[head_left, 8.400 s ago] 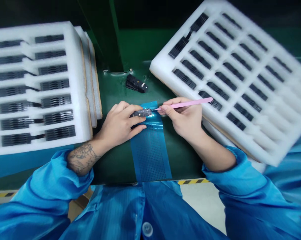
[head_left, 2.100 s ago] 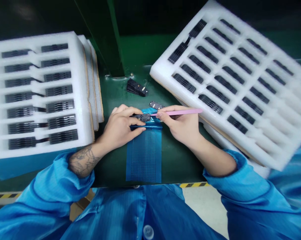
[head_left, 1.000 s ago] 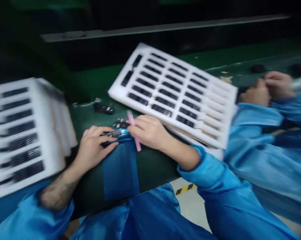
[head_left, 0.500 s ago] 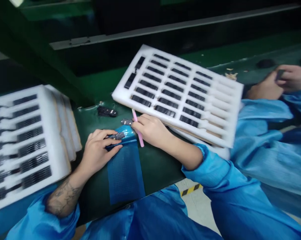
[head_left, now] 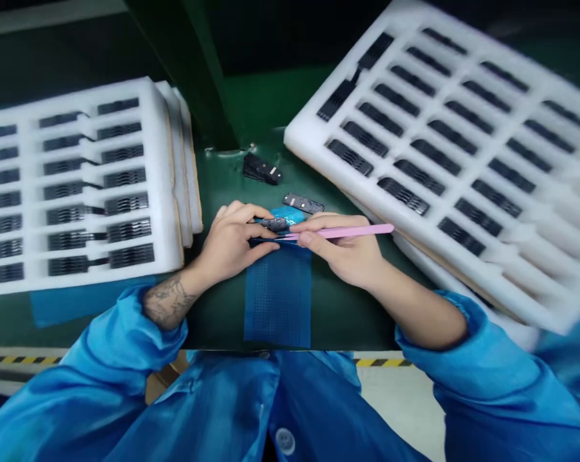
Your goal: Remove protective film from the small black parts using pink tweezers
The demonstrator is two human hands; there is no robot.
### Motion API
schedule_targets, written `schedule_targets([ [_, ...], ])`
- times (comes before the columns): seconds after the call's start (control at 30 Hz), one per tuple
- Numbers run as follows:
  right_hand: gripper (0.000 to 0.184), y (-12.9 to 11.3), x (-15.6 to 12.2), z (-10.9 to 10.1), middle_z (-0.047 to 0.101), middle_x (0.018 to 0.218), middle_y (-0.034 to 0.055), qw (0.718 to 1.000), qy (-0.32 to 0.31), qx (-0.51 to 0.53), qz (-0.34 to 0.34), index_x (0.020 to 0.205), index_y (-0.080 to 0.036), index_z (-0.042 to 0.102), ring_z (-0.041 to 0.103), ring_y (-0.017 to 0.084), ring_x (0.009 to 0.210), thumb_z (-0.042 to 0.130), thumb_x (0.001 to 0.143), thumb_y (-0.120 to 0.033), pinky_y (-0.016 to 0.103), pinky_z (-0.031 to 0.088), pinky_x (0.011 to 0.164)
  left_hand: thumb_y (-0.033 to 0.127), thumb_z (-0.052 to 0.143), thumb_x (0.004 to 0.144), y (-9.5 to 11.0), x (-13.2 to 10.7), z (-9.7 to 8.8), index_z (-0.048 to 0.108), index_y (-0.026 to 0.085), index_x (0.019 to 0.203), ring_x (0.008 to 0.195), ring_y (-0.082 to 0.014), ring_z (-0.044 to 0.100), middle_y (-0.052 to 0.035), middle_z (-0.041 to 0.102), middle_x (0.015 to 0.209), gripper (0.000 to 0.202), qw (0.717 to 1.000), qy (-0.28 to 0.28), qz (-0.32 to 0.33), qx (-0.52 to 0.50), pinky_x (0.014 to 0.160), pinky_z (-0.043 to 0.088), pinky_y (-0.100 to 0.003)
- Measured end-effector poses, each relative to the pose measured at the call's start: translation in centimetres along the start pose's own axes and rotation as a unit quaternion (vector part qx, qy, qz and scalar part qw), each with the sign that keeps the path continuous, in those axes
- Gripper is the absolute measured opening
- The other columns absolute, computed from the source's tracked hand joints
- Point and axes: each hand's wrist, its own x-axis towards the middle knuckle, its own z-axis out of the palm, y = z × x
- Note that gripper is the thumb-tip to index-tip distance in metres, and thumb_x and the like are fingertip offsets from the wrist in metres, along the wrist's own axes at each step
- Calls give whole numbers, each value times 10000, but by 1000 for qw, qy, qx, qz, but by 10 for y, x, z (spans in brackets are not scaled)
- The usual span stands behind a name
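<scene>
My left hand (head_left: 232, 239) is closed, its fingers holding a small black plastic part (head_left: 276, 224) at the folded upper end of a blue film sheet (head_left: 278, 301). My right hand (head_left: 348, 253) grips pink tweezers (head_left: 350, 231). They lie nearly level, with the tips pointing left at the film edge just below the held part; whether they pinch anything is too small to tell. Just above my fingers, a second black part (head_left: 303, 203) lies flat on the green table. Farther back is a small pile of similar black parts (head_left: 261, 169).
To the left stand stacked white foam trays (head_left: 162, 192), the top one filled with black parts in slots. Another foam tray (head_left: 314, 144) rests tilted on a stack to the right, with several bare slots at its right side. A green post (head_left: 194, 70) rises behind.
The view has swung right and down. The right hand has turned the tweezers from upright to nearly level and brought their tips to the film. The second black part now lies free on the table.
</scene>
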Motion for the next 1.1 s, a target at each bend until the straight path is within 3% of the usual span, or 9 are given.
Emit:
schedule_targets([
  [0.1,210,3,3,1,805,895,43,999,16,-11,47,976,-215,811,758,194,797,841,795,-317,303,621,733,400,760,877,0,-2,1,796,291,934,1045,-226,581,-18,696,1187,128,1000,7,11,-10,884,383,-404],
  [0.2,200,5,5,0,805,895,40,999,11,-25,23,945,-227,818,760,194,802,863,769,-308,306,624,748,394,758,879,-1,-2,1,796,291,925,1034,-223,578,-15,697,1180,119,1000,12,20,-13,869,381,-400],
  [0.33,92,6,7,-1,803,904,37,997,13,-60,-38,882,-237,823,751,174,820,842,794,-259,296,615,796,403,752,884,-2,-2,2,794,297,937,1036,-222,579,-6,696,1188,126,1000,12,20,-15,873,379,-410],
  [0.9,55,7,5,3,809,899,27,993,9,-106,-43,882,-229,819,760,187,819,801,834,-248,313,627,788,400,754,883,-1,-2,3,794,298,931,1033,-229,579,-1,699,1188,120,1000,10,14,-11,872,383,-421],
  [1.1,121,8,6,4,795,834,36,989,110,-94,27,877,-205,795,743,184,740,798,831,-317,314,616,696,408,754,882,-1,-2,2,794,301,935,1030,-227,581,-3,697,1189,125,1000,9,14,-11,865,380,-418],
])
